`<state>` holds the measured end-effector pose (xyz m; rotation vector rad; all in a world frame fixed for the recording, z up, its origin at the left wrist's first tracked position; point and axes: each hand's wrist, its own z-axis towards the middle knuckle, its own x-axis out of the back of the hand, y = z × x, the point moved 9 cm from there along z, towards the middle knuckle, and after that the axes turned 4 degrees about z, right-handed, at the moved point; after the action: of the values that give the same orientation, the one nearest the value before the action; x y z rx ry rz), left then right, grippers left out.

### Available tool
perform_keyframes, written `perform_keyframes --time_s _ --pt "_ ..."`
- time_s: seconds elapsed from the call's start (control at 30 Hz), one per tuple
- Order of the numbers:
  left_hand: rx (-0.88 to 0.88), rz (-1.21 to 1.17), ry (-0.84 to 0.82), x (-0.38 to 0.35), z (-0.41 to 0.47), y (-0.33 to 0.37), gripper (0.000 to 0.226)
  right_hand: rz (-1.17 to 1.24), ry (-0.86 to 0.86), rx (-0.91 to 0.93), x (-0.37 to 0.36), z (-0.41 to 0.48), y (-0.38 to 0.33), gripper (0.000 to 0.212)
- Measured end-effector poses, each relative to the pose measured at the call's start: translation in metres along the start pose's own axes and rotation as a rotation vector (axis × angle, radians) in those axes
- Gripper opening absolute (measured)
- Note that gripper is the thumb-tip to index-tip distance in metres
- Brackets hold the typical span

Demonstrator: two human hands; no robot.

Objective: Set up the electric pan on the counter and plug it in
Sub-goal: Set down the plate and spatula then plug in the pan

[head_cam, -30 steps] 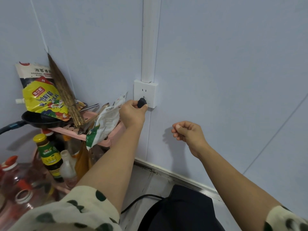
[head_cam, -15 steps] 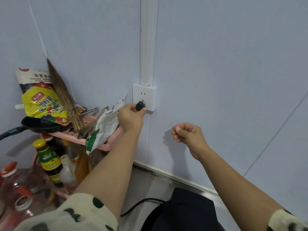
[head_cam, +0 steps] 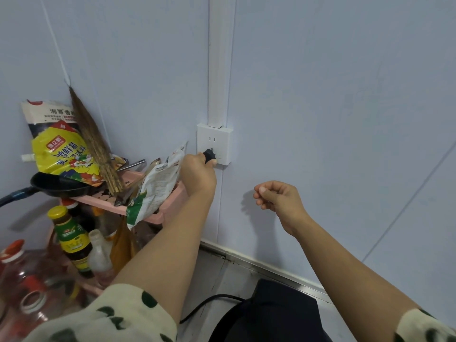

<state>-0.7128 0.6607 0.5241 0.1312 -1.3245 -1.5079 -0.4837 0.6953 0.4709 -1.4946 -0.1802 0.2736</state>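
Note:
My left hand [head_cam: 197,175] grips a black plug [head_cam: 209,155] and holds it against the lower slots of the white wall socket [head_cam: 223,144]. The socket's upper two slots are bare. My right hand [head_cam: 278,199] hovers to the right of the socket, below its level, fingers curled with nothing in them. The black electric pan [head_cam: 276,309] sits on the counter at the bottom of the view, partly cut off, and its black cord [head_cam: 204,303] runs out to the left behind my left arm.
A pink shelf rack [head_cam: 148,211] stands left of the socket, holding a small black frying pan [head_cam: 61,186], a straw brush [head_cam: 96,149], a yellow seasoning bag [head_cam: 59,149] and a white-green packet [head_cam: 155,188]. Sauce and oil bottles [head_cam: 71,240] crowd underneath. A white cable duct [head_cam: 219,60] rises above the socket.
My left hand has pressed the plug closer onto the socket's lower slots. My right hand stays curled in nearly the same place.

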Motion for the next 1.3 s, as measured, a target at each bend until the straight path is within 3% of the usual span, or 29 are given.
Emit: perform_keyframes --time_s 0.33,0.5,0.73,1.0,1.17,1.3 --pt "0.022 -0.046 0.070 0.001 0.000 -0.001 0.055 -0.003 0.006 0.012 0.004 0.007 -0.004 0.014" --pt "-0.102 0.006 0.115 0.004 -0.008 0.006 0.034 0.008 -0.005 0.013 0.004 0.006 -0.003 0.014" --pt "-0.104 0.018 0.092 0.007 -0.009 0.007 0.031 -0.008 -0.011 0.010 0.005 0.004 -0.001 0.013" --pt "-0.047 -0.005 0.079 0.006 -0.005 0.005 0.037 -0.015 -0.025 0.013 0.014 -0.002 -0.001 0.011" --pt "-0.047 -0.020 0.074 0.007 -0.006 0.008 0.057 -0.018 -0.008 0.006 0.023 -0.002 0.001 0.013" --pt "-0.087 -0.064 0.097 0.009 -0.007 0.007 0.047 -0.014 -0.024 0.010 0.020 -0.003 0.000 0.013"
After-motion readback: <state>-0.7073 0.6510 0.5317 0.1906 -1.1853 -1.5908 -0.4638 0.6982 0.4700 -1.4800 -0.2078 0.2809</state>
